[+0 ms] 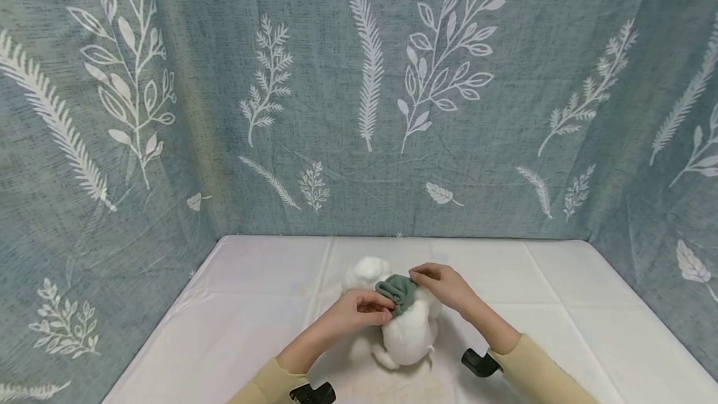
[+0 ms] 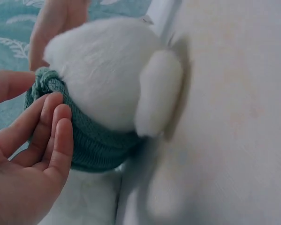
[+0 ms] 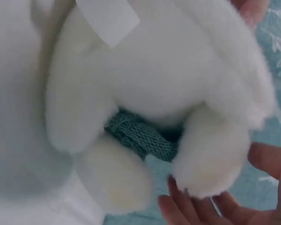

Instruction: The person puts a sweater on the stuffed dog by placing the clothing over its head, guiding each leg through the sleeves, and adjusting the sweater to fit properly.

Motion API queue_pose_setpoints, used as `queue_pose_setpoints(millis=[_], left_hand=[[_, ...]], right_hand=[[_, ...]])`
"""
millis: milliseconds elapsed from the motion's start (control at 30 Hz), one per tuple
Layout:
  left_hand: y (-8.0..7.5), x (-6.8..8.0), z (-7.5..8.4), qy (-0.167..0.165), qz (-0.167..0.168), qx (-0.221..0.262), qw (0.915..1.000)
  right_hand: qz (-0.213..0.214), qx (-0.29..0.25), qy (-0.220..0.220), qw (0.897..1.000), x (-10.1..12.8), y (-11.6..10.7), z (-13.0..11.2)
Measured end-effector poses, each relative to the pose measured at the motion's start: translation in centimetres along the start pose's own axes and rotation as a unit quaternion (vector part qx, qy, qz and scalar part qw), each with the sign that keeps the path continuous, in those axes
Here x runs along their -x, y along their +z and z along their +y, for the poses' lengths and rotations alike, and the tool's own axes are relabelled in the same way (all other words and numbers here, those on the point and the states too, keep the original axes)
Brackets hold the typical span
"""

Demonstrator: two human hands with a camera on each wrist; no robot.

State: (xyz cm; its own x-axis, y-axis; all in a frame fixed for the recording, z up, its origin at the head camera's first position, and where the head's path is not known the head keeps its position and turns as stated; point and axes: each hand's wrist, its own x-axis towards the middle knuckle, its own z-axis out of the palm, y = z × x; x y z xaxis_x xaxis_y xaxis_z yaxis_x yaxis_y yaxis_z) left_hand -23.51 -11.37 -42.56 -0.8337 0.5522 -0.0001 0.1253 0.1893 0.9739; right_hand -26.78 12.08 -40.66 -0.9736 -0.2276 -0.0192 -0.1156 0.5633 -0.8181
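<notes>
A white plush toy point(image 1: 406, 329) is lying on the white tablecloth point(image 1: 561, 304), near the front edge and about in the middle of the table. A green knitted garment point(image 1: 397, 292), bunched into a thick ribbed band, is sitting around the toy's body; in the left wrist view this band point(image 2: 91, 140) is wrapping the white fur just beside a round paw.

The left hand point(image 1: 359, 309) is pinching the near edge of the band: its fingers point(image 2: 53, 126) are lying curled against the knit, with the thumb on the other side. The right hand point(image 1: 440, 284) is taking the far edge of the band with its fingertips. From the right wrist camera only the fingertips point(image 3: 187, 208) are showing under a paw, so the exact hold of this hand is hard to confirm there; from the head view it seems to be a pinch on the knit.

The toy is probably very light and soft, so it is likely giving way under any pressure. The knit looks stretchy and not slippery, and nothing here seems fragile. The rolled rim is likely the best place to take hold, one hand on each side.

Behind the table, a grey-blue curtain point(image 1: 359, 92) with white leaf prints is hanging on three sides.
</notes>
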Motion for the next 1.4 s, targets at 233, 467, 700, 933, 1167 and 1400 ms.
queue_pose_setpoints(millis=[233, 467, 700, 933, 1167, 1400], left_hand=[[-0.7, 1.2, -1.1, 0.032, 0.112, -0.041, 0.9923], [0.2, 0.4, -1.9, 0.080, 0.269, -0.133, 0.9506], [1.4, -0.7, -1.9, 0.072, 0.308, -0.142, 0.9381], [1.7, -0.9, -1.9, 0.070, 0.283, -0.087, 0.9528], [1.6, -1.5, -1.7, 0.074, 0.283, -0.122, 0.9484], [1.6, -2.2, -1.1, 0.088, 0.317, -0.152, 0.9318]], right_hand=[[0.127, 0.067, -0.073, 0.987, 2.4, 0.4, -1.3], [0.106, 0.116, -0.071, 0.985, 3.3, 1.4, -2.5], [0.121, 0.149, -0.063, 0.979, 2.7, 2.1, -2.3], [0.104, 0.090, -0.012, 0.990, 3.1, 1.0, -1.9], [0.084, 0.085, 0.007, 0.993, 3.5, 0.5, -1.7], [0.071, 0.078, -0.010, 0.994, 3.4, 0.5, -1.5]])
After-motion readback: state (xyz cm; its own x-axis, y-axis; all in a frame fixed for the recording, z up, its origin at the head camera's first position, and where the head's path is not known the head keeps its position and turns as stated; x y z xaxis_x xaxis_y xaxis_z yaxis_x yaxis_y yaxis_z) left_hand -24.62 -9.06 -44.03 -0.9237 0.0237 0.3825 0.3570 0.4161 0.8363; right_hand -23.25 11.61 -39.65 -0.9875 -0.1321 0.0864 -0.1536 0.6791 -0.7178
